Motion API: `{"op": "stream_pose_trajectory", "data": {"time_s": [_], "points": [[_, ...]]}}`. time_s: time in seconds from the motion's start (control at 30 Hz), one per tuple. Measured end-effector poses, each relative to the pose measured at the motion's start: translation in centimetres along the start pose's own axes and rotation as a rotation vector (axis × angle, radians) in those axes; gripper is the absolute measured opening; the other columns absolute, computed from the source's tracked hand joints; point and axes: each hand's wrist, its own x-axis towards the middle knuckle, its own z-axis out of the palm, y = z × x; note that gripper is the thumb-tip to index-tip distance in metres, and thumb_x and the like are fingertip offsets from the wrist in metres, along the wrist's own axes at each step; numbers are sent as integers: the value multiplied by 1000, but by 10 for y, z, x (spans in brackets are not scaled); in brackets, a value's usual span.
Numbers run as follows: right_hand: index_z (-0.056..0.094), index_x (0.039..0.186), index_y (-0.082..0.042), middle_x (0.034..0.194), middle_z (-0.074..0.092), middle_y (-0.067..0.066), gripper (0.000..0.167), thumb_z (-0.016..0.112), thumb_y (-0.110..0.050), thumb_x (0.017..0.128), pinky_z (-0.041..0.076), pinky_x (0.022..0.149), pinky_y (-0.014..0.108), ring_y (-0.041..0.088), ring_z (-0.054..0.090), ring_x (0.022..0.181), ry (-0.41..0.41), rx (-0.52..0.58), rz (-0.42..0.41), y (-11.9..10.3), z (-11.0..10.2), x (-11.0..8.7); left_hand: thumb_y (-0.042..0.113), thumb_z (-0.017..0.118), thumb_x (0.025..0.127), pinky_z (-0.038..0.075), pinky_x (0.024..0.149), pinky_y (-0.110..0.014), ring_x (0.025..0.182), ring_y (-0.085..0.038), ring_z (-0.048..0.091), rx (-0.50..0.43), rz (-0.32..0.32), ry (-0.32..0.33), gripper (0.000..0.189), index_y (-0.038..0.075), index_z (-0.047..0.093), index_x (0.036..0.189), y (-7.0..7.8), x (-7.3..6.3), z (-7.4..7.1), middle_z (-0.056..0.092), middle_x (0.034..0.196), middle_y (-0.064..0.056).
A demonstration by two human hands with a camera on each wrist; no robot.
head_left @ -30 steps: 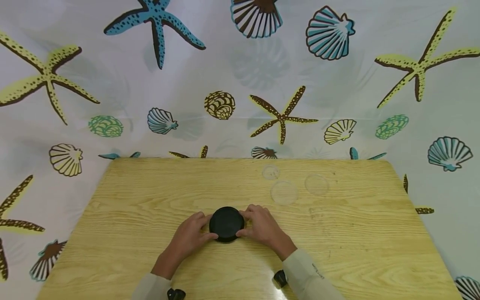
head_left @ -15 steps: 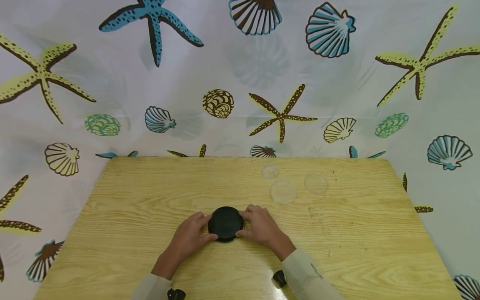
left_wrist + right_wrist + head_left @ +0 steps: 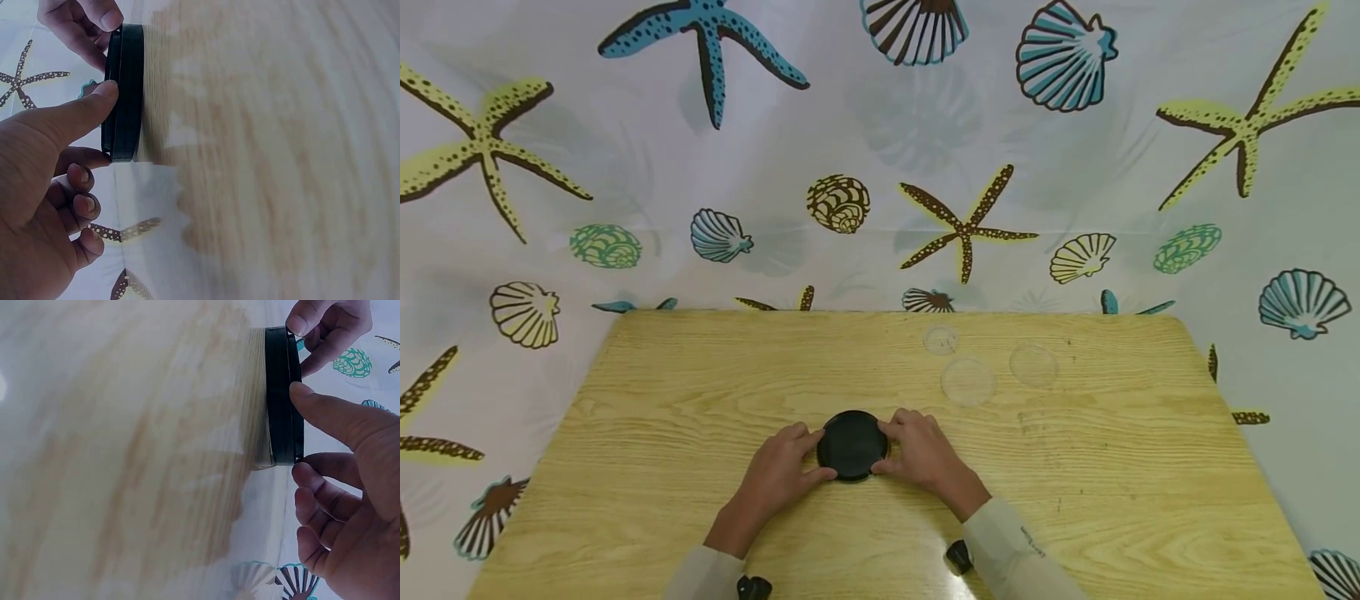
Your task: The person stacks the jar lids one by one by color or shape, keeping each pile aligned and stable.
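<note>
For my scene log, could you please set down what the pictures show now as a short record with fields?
left hand: thumb and finger grip the left rim of the black disc
right hand: thumb and finger grip its right rim
disc pose: face up, roughly level; contact with the table unclear
clear discs: three, on the table, beyond the black disc and to its right
backdrop: white cloth printed with starfish and shells
</note>
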Motion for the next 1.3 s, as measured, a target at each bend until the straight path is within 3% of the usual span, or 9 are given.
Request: {"op": "stream_pose_trajectory", "data": {"time_s": [0.3,0.9,1.3], "points": [[61,128,-8,96,59,-1,65,76,-45,77,41,75,31,14,54,83,-11,-8,12,0,-1,0,39,78,75,29,59,-23,66,-9,32,-13,8,2,62,2,64,122,0,1,0,46,78,2],[62,127,-10,96,58,0,61,76,-43,77,41,74,33,15,54,81,-33,7,20,0,-3,0,35,78,75,26,57,-22,64,-9,31,-118,-58,-29,63,1,61,126,-3,1,3,40,74,1],[62,127,-10,93,58,0,62,76,-44,77,39,72,30,13,52,78,-32,12,22,1,-3,0,36,77,76,27,58,-22,65,-9,31,-92,-50,-37,61,0,62,124,-1,2,2,42,76,1]]}}
